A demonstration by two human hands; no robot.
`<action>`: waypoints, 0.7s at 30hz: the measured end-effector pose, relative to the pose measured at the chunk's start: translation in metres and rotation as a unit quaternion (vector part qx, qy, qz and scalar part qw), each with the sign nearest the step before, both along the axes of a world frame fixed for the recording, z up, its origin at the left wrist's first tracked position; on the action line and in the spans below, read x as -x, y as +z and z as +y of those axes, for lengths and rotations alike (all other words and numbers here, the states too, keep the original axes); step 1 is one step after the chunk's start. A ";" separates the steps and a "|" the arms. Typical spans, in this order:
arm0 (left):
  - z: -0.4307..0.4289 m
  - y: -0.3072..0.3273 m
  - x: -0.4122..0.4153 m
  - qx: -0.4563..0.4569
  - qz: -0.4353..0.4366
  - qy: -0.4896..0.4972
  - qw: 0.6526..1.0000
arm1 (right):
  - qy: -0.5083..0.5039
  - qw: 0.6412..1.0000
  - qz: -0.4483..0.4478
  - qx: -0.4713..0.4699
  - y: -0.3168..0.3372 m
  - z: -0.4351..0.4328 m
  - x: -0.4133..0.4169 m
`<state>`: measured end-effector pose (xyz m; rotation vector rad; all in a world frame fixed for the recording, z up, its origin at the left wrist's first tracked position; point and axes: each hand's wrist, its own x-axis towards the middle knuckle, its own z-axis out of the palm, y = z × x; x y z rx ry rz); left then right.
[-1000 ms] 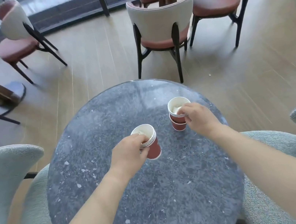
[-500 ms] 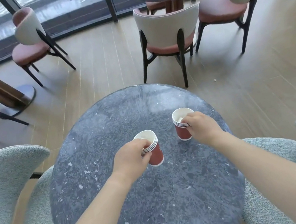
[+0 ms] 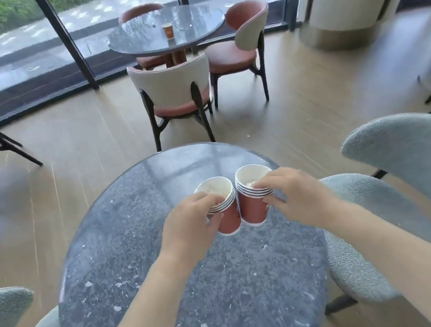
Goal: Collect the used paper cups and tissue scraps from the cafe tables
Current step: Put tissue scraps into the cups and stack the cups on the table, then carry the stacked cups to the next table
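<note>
Paper cups, nested into two short red stacks, were held side by side just above the middle of the round grey stone desk (image 3: 150, 299) at the centre of the frame, their walls touching or nearly so. The left stack (image 3: 228, 217) was gripped by the left hand (image 3: 190, 228), fingers curled around its rims. The right stack (image 3: 253, 208) was pinched by the right hand (image 3: 294, 196), fingertips hooked over the rims. White tissue scraps seemed to sit inside the top cups. Such stacks were likely light and thin-walled, stiffest at the rolled rims, easy to crush lower down, so a hold near the rims suited them. On the far desk (image 3: 134, 39), upper centre of the frame, a lone cup (image 3: 167, 30) stood uncollected.
</note>
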<state>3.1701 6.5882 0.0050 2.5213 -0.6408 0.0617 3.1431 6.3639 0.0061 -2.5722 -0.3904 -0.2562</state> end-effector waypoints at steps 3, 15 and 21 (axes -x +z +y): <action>0.011 -0.001 0.023 0.009 -0.007 -0.041 0.999 | -0.049 0.999 -0.016 0.017 0.003 0.017 0.045; -0.024 -0.022 0.106 0.018 0.059 -0.238 0.969 | -0.274 0.961 0.028 -0.029 -0.014 0.028 0.223; -0.081 -0.021 0.147 0.006 0.062 -0.328 0.943 | -0.381 0.923 0.025 -0.049 -0.015 0.002 0.298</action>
